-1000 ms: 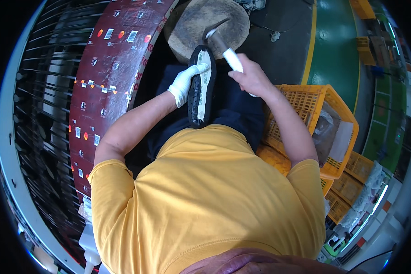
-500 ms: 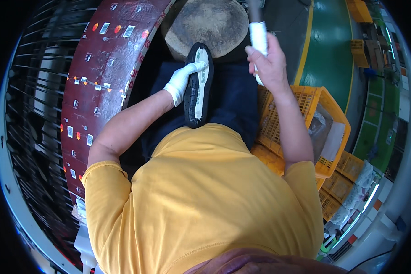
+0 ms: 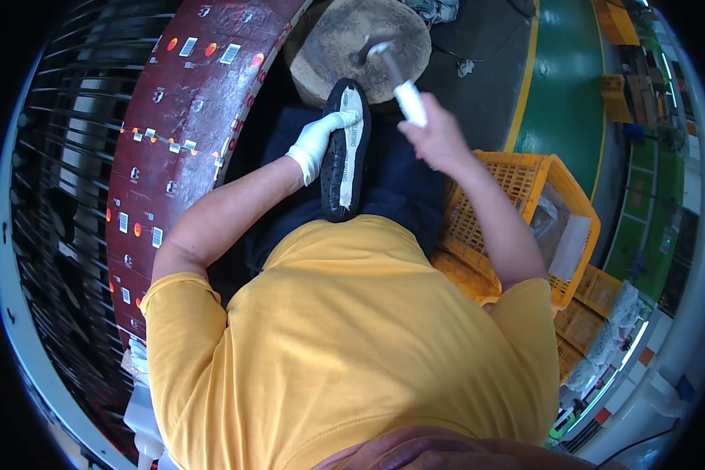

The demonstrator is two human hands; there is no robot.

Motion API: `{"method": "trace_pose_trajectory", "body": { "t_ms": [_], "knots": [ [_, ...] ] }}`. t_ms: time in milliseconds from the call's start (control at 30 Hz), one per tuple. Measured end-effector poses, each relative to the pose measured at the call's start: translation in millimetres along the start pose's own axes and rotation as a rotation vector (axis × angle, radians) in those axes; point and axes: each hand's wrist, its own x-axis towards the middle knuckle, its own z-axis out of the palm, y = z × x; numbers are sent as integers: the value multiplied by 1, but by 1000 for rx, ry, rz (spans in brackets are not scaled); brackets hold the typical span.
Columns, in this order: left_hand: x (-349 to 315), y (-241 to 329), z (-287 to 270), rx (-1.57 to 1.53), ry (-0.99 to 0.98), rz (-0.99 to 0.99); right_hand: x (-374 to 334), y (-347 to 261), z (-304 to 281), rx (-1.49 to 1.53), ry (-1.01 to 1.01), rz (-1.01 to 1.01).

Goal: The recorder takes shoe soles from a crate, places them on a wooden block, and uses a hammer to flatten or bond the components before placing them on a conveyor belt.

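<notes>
My left hand, in a white glove, is closed around a black shoe that lies bottom up. A pale strip runs down the middle of its underside, and my thumb presses across it. The toe end points away from me, close to a round wooden block. My bare right hand grips a hammer by its white-wrapped handle. The metal head is over the top of the block, beyond the shoe's toe and apart from the shoe.
A maroon panel curves along my left, beside a black wire rack. Yellow plastic crates stand at my right, one holding clear plastic. Farther right runs a green floor strip with yellow edge lines.
My right hand has swung the hammer down and to the left, bringing its head over the wooden block. The left hand still holds the shoe, nearly in place.
</notes>
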Motion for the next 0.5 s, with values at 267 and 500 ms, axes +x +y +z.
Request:
{"method": "trace_pose_trajectory", "body": {
  "t_ms": [267, 500],
  "knots": [
    [8, -5, -10, -116, -108, -86, 15, 9, 3, -167, 59, -136],
    [2, 3, 2, -15, -12, -37, 5, -28, -13, 604, 666, -549]
  ]
}}
